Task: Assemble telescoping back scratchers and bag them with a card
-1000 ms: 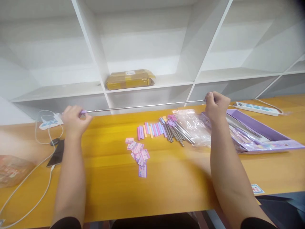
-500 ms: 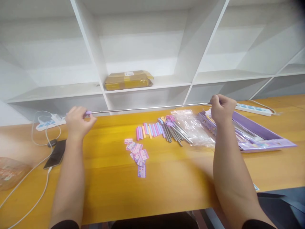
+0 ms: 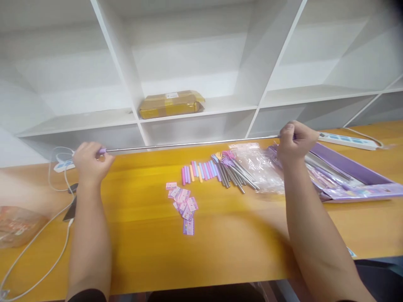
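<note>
A telescopic back scratcher [image 3: 189,145] is stretched out between my two hands, its thin metal rod running level above the back of the table. My left hand [image 3: 91,163] is closed round the purple grip at one end. At the other end my right hand [image 3: 296,140] makes a fist, which hides that tip. On the table between my arms lie several metal rods [image 3: 234,174] with small hand-shaped heads [image 3: 227,158] in purple, pink, blue and orange. Beside them is a row of pastel grips [image 3: 201,171]. Small printed cards [image 3: 184,201] are scattered nearer to me.
Clear plastic bags [image 3: 256,165] lie next to a purple box [image 3: 355,170] holding wrapped pieces. Power strips [image 3: 349,140] sit at both ends, with white cables [image 3: 40,272] and a phone [image 3: 69,212] at left. A taped parcel [image 3: 171,105] rests in the white shelving [image 3: 201,50].
My left hand has moved left and my right hand slightly right, so the rod between them spans longer. The loose pieces on the table lie as before.
</note>
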### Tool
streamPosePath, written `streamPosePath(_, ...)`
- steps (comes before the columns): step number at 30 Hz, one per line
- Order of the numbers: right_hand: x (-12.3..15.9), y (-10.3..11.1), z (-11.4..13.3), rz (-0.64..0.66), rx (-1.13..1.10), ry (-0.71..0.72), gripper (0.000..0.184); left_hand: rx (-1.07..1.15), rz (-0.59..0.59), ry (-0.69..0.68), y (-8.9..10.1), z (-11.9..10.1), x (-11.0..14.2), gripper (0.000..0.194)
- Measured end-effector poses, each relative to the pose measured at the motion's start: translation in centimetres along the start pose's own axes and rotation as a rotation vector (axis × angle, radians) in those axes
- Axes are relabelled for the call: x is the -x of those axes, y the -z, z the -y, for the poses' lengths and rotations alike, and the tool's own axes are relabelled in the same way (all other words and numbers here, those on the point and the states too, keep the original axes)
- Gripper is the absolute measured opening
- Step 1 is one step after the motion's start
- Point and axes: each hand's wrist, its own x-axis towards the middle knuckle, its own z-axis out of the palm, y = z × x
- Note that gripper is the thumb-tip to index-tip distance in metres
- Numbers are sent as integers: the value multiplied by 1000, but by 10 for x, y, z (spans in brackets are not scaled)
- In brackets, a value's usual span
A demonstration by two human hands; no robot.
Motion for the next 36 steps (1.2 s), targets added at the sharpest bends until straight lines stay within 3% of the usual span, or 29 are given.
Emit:
streamPosePath(3,-1,-1,1,7,-33,39,39,-17,-6,1,-1,3,0,14)
streamPosePath(8,-2,-3,1,41,8,-60,39,14,-45,-35,0,4,-2,14)
streamPosePath(12,2,-7,4,73,40,-99,39,0,-46,21,4,2,-3,16)
streamPosePath(19,2,-5,6,159,129,-206,39,-52,62,48,9,-3,-3,15)
streamPosePath(23,-3,2,3,164,156,-238,41,-26,146,-23,6,-4,-4,13)
streamPosePath(31,-11,18,-1,203,165,-248,42,131,354,-127,12,-8,-4,31)
streamPosePath(36,-12,21,-4,218,190,-258,41,153,392,-132,6,-7,-3,36)
